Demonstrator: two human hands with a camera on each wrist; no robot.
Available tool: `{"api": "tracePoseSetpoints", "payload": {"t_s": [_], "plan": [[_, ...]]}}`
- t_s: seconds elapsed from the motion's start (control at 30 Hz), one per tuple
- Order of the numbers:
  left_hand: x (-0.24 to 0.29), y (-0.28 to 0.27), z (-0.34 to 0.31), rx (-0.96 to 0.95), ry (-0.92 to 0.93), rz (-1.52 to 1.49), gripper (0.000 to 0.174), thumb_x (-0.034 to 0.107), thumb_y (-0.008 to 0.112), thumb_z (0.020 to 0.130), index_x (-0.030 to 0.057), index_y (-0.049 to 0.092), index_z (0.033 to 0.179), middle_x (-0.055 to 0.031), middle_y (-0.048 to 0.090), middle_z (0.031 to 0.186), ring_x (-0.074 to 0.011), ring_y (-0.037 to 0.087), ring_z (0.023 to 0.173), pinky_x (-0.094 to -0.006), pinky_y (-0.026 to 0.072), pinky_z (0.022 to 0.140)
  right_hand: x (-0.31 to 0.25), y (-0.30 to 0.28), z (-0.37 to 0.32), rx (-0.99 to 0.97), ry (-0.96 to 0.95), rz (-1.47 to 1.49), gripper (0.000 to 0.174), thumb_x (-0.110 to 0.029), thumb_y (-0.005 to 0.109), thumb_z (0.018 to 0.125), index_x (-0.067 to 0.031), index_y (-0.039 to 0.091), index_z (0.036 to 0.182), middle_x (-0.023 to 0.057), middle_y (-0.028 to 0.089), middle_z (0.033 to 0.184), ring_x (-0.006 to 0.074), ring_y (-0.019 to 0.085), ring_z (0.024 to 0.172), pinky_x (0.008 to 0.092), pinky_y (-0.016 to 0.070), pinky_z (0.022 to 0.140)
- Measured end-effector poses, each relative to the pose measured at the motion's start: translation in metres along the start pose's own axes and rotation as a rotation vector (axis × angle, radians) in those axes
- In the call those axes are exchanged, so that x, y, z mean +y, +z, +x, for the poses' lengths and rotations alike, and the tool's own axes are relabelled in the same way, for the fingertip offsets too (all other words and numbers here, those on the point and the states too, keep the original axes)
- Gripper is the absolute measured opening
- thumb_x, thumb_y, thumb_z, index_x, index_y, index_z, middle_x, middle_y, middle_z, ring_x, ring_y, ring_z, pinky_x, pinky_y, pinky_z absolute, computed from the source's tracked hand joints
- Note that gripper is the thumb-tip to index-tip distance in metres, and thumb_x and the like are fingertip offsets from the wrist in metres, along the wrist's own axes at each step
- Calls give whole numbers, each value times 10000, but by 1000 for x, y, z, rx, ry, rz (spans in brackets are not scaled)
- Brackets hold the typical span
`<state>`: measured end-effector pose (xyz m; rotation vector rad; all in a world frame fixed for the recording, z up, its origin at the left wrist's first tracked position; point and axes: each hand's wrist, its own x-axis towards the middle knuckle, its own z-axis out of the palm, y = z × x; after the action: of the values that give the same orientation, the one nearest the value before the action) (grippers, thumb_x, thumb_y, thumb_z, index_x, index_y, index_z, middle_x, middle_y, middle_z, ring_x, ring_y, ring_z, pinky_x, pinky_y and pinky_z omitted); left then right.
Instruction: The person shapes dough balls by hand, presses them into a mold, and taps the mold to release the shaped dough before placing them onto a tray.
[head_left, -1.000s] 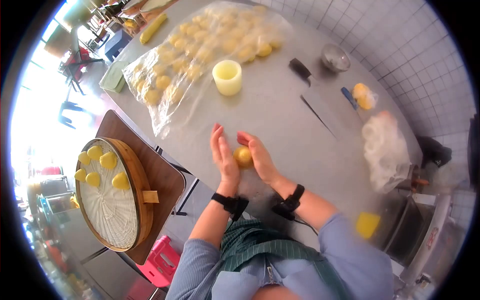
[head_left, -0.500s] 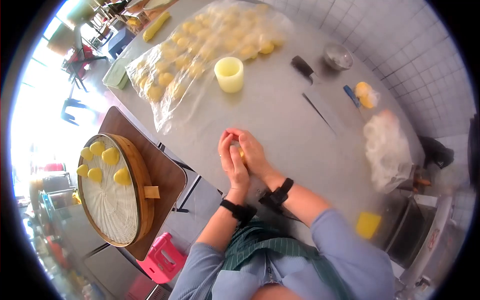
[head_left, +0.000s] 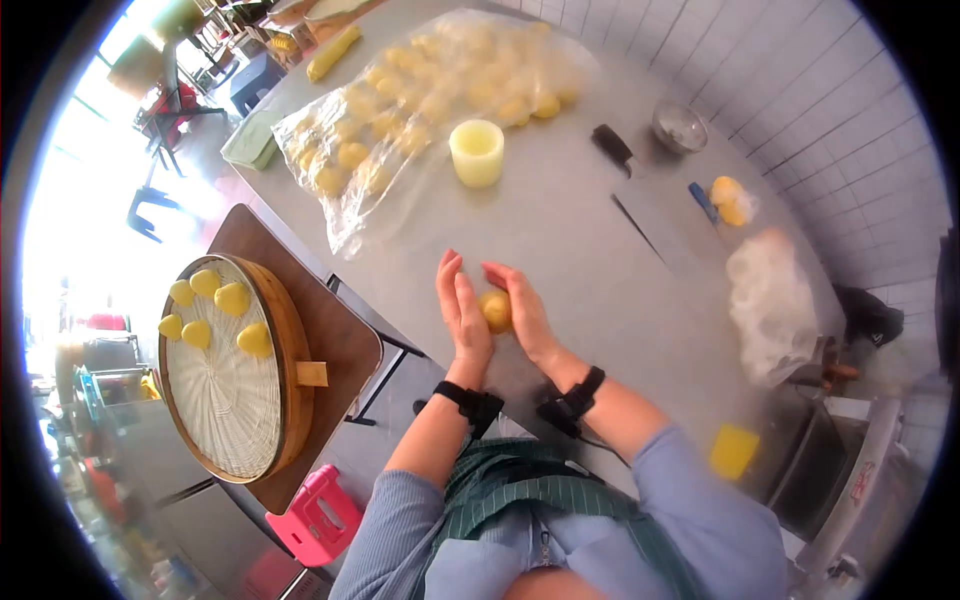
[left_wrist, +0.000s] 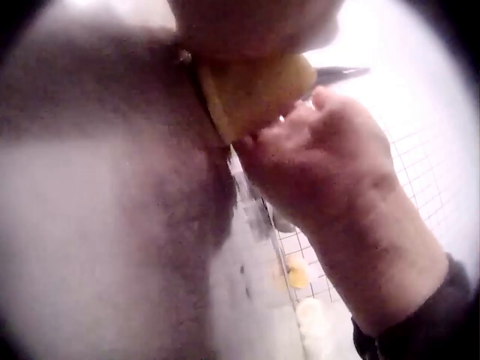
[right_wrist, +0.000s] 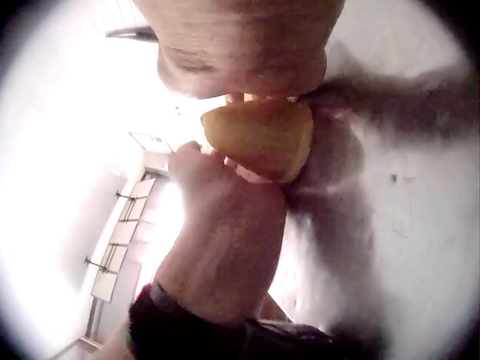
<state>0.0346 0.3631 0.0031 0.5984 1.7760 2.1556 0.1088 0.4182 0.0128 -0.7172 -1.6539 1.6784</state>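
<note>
A yellow dough piece [head_left: 496, 311] stands on the metal table between my two hands. From the side, in the right wrist view, the dough [right_wrist: 259, 139] has a flat base and tapers to a blunt tip. My left hand [head_left: 466, 322] lies along its left side, fingers nearly straight and pointing away from me. On the other side my right hand [head_left: 529, 318] touches it with the palm, its fingers lightly bent over. The left wrist view has the dough [left_wrist: 259, 91] between both palms, close over the tabletop.
Many yellow dough balls lie under a clear plastic sheet [head_left: 365, 205]. A pale yellow cup [head_left: 476, 155], a cleaver [head_left: 650, 225] and a metal bowl [head_left: 680, 127] stand beyond my hands. To the left, a round woven tray [head_left: 225, 400] holds several shaped dough pieces. A plastic bag [head_left: 770, 305] lies at right.
The hands closed together over the dough half a second ago, hiding most of it. Now they have parted at the fingertips and the dough shows again between the palms.
</note>
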Motion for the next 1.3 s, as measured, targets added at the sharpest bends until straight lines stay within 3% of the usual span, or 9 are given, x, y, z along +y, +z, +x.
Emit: {"api": "tracePoseSetpoints", "payload": {"t_s": [0.1,0.17,0.3,0.37,0.5,0.63,0.87,1.03,1.3], "plan": [[-1,-10,-3,27,4,-62,349,257,415,1049,5,516,1268,-132,430,1450,-240,397,1341,-364,299,1128,-4,-2,-3,71,121,105,409,-306,380,1034,-39,585,1267,125,606,1221,240,546,1176,345,405,1029],[-5,-12,-6,-40,-36,6,335,243,415,1050,12,520,1267,-130,431,1451,-235,396,1342,-358,296,1130,1,5,-2,-81,130,-148,457,-356,405,1044,-16,542,1316,110,554,1321,183,515,1205,329,389,1048],[15,-25,-4,-69,-96,-12,315,206,418,1039,19,510,1276,-144,417,1456,-258,384,1354,-372,285,1132,1,14,-4,-28,207,-138,433,-318,453,1020,-18,554,1314,151,574,1296,217,506,1239,356,365,1072],[24,-57,-1,-22,-58,-1,313,206,408,1053,15,525,1273,-129,451,1432,-219,407,1335,-345,300,1131,-13,9,-4,192,355,412,432,-262,511,999,-50,508,1376,162,566,1301,241,511,1233,366,357,1080],[46,-156,-5,-7,22,-82,279,157,437,1040,12,540,1255,-106,474,1410,-202,452,1296,-338,328,1124,-25,12,-29,-11,-155,-623,517,-238,642,914,-39,489,1367,154,549,1299,259,523,1202,375,380,1067],[103,-247,-20,57,68,-33,223,56,462,1013,-5,566,1201,-124,525,1355,-192,498,1250,-309,364,1082,-6,53,-26,59,-122,-632,519,-70,719,824,-47,527,1306,120,572,1254,253,573,1110,360,475,953],[130,-391,-68,444,113,55,231,16,411,1015,-5,555,1195,-157,506,1360,-217,497,1260,-340,377,1099,-102,316,-28,-528,-306,-384,472,-51,751,799,-53,571,1235,105,621,1157,214,620,1019,329,496,900],[140,-453,-98,681,117,63,208,37,437,1008,-4,558,1172,-147,520,1345,-219,506,1245,-327,375,1077,-64,507,-50,-951,-400,-342,490,-142,779,741,-69,593,1189,143,644,1105,297,629,1030,377,490,897],[134,-503,-156,1116,30,75,222,111,408,1038,-1,549,1168,-153,488,1369,-227,499,1251,-359,380,1097,-9,690,-59,-887,-587,-393,468,-141,772,729,-107,581,1155,131,616,1138,323,597,1084,409,488,923]]}}
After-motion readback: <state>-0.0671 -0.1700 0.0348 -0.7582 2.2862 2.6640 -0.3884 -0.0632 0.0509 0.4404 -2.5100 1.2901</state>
